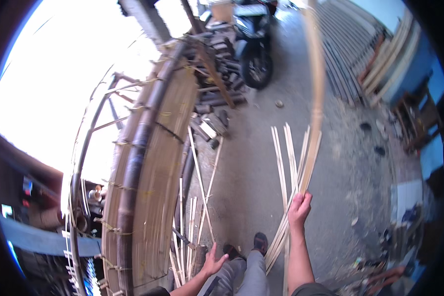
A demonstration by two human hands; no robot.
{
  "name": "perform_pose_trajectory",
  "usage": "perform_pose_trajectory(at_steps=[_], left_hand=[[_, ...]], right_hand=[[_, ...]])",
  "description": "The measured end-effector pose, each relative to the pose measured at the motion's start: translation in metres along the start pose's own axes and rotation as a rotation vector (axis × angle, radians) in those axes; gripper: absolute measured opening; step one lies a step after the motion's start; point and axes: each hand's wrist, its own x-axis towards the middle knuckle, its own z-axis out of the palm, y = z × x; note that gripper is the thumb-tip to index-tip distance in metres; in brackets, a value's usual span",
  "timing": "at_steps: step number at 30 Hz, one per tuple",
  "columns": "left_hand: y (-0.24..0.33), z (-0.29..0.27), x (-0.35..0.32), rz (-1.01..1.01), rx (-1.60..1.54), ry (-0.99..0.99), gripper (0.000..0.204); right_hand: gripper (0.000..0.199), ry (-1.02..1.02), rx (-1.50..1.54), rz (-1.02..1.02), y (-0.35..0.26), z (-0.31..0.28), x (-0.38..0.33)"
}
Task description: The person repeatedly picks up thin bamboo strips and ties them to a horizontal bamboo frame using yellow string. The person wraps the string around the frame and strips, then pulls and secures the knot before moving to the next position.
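My right hand [299, 209] is raised and shut on a long thin bamboo strip [316, 93] that bends up and away toward the top of the view. More bamboo strips [281, 163] lie fanned on the concrete floor beside that hand. My left hand [213, 260] hangs open low at the left of my knees, near loose strips [202, 187] leaning on a big curved bamboo frame [153, 163]. My legs and shoes [259, 242] show between the hands.
A parked motorbike [254, 39] stands at the top centre beside a heap of cut bamboo pieces [217, 93]. Stacked planks [350, 54] and timber line the right side. Another person's hand [380, 278] shows at the lower right.
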Motion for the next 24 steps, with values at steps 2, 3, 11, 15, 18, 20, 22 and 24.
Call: perform_pose_trajectory(at_steps=[2,3,11,15,18,20,22,24], left_hand=[[0.041,-0.022,-0.006,0.206,-0.239,0.098,0.092],[0.074,-0.042,-0.011,0.269,-0.221,0.144,0.086],[0.109,-0.182,-0.134,0.274,-0.455,0.522,0.042],[0.054,-0.235,-0.237,-0.015,-0.362,0.961,0.036],[-0.017,-0.278,-0.285,-0.287,-0.090,1.171,0.057],[-0.043,-0.307,-0.311,-0.413,0.008,1.182,0.062],[-0.064,-0.329,-0.322,-0.486,0.119,1.189,0.061],[-0.088,-0.344,-0.319,-0.559,0.165,1.163,0.059]], right_hand=[[0.021,-0.018,0.105,-0.041,-0.087,0.045,0.030],[0.021,-0.059,0.215,-0.051,-0.112,0.068,0.040],[0.017,-0.767,1.104,0.607,-0.401,0.210,-0.086],[0.013,-1.074,1.070,0.643,-0.432,0.252,-0.184],[0.015,-1.400,0.791,0.651,-0.437,0.272,-0.251],[0.019,-1.679,0.589,0.548,-0.432,0.282,-0.274],[0.029,-1.943,0.451,0.503,-0.429,0.282,-0.277],[0.032,-2.130,0.341,0.257,-0.412,0.281,-0.260]])
